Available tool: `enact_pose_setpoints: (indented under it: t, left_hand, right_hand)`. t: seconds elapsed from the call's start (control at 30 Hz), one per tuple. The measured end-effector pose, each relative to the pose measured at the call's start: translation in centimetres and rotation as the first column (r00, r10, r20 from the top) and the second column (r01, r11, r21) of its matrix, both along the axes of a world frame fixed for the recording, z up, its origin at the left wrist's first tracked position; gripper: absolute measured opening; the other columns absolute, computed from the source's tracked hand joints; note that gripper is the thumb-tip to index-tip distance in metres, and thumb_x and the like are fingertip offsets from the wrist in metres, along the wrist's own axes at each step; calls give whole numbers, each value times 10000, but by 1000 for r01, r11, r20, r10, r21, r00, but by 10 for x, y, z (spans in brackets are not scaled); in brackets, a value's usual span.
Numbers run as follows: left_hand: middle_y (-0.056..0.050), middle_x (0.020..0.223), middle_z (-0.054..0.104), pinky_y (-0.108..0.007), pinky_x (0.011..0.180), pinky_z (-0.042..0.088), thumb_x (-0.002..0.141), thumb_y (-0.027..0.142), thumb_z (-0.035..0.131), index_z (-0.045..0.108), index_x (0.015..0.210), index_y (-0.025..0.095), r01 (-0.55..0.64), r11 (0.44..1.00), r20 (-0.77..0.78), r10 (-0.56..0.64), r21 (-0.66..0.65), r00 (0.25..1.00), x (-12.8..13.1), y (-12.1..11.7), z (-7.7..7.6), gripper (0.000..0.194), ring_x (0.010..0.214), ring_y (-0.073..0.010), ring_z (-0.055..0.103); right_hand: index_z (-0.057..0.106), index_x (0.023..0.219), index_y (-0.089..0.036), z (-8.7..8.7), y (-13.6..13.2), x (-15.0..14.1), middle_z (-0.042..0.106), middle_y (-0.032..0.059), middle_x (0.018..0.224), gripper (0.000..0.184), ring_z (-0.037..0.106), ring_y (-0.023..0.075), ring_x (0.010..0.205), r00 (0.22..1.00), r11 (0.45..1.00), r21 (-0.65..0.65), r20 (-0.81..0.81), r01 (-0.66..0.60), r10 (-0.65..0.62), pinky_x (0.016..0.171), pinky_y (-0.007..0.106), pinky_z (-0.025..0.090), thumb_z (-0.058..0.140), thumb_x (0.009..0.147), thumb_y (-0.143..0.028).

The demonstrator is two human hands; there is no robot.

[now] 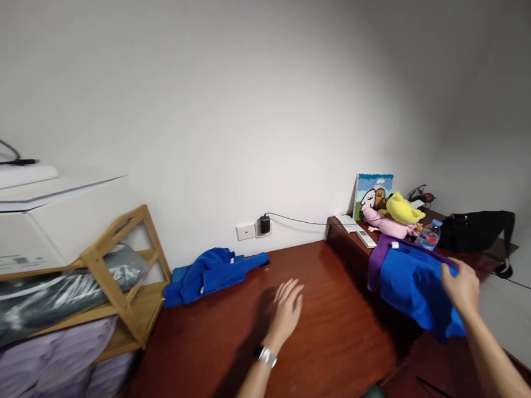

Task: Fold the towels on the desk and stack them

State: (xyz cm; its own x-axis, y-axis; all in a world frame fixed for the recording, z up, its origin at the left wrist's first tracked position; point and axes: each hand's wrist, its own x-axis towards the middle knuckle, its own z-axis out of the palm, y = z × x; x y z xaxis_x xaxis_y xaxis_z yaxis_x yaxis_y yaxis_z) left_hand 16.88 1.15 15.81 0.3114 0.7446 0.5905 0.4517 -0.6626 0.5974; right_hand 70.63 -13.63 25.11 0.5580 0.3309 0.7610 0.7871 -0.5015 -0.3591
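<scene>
My right hand (461,285) grips the upper edge of a blue cloth item with a purple border (418,278), perhaps a garment, at the right. The cloth hangs down beside the raised wooden ledge, with a small white tag on its purple edge. Above the middle of the reddish-brown table (340,330), my left hand (288,305) has its fingers stretched out and holds nothing. Against the wall on the table lies a crumpled blue cloth (216,275), left of my left hand and apart from it.
On the right ledge stand a picture (374,195), pink and yellow plush toys (400,211), a white remote (366,238), a water bottle (429,235) and a black bag (475,229). A wooden shelf (129,285) borders the left. A black plug (265,224) trails a cable rightward.
</scene>
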Motion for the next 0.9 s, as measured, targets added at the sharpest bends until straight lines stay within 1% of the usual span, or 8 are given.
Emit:
enact_pose_setpoints:
  t: [0.1, 0.17, 0.27, 0.33, 0.4, 0.5, 0.67, 0.9]
  left_hand:
    - [-96, 1424, 733, -645, 1227, 439, 985, 289, 455, 787, 1173, 264, -320, 946, -275, 295, -49, 915, -130, -27, -99, 382, 1393, -326, 626]
    - [-98, 1440, 725, -614, 1238, 431, 979, 313, 443, 778, 1208, 254, -456, 889, -360, 416, -30, 835, -205, -45, -132, 410, 1412, -320, 611]
    - [-122, 1398, 745, -581, 1213, 455, 953, 354, 442, 778, 1191, 239, -624, 781, -362, 582, 2, 728, -285, -60, -135, 429, 1381, -332, 630]
    - [-140, 1335, 768, -562, 1171, 486, 929, 369, 450, 783, 1138, 234, -683, 728, -307, 638, -59, 706, -311, -56, -119, 416, 1322, -344, 661]
    - [-142, 1296, 775, -529, 1147, 502, 916, 391, 468, 778, 1108, 233, -682, 715, -246, 641, -154, 727, -316, -39, -100, 397, 1279, -342, 676]
    - [-121, 1196, 801, -425, 1050, 563, 917, 433, 509, 763, 1087, 234, -641, 723, -197, 610, -259, 768, -298, 8, -77, 365, 1155, -295, 733]
    - [-82, 1023, 839, -316, 853, 586, 899, 421, 628, 733, 1085, 236, -626, 670, -158, 622, -400, 767, -259, 89, -59, 283, 967, -245, 787]
    - [-120, 997, 839, -391, 835, 561, 874, 360, 662, 699, 897, 245, -645, 559, -82, 720, -522, 689, -240, 121, -36, 123, 1001, -318, 770]
  right_hand:
    - [767, 1167, -163, -45, 4, -60, 733, 211, 1248, 547, 674, 401, 1129, 985, 976, -144, 28, -166, 171, 948, 515, 508, 433, 937, -531]
    - [760, 1168, -159, -59, 11, -96, 721, 227, 1270, 539, 654, 424, 1172, 972, 966, -178, 106, -187, 208, 1011, 571, 479, 420, 961, -523]
    - [750, 1155, -156, -72, 32, -154, 715, 232, 1278, 465, 654, 406, 1179, 918, 926, -172, 158, -337, 364, 1070, 582, 456, 439, 989, -459]
    - [755, 1098, -185, -88, 46, -208, 752, 194, 1177, 397, 696, 352, 1092, 810, 802, -199, 54, -564, 583, 1028, 511, 513, 463, 992, -433]
    - [761, 1018, -227, -116, 56, -274, 774, 149, 1056, 360, 726, 312, 1003, 664, 637, -201, -124, -744, 737, 959, 452, 565, 466, 994, -431]
    - [765, 971, -256, -168, 60, -367, 773, 109, 1016, 369, 742, 283, 963, 505, 496, -129, -372, -859, 778, 912, 409, 599, 466, 1020, -468]
    - [774, 920, -253, -219, 54, -432, 771, 116, 974, 516, 753, 287, 941, 412, 529, 114, -499, -841, 762, 888, 398, 614, 442, 1040, -630]
    - [778, 893, -248, -224, 59, -424, 780, 120, 949, 587, 751, 286, 907, 410, 581, 192, -538, -791, 737, 841, 364, 607, 464, 1009, -730]
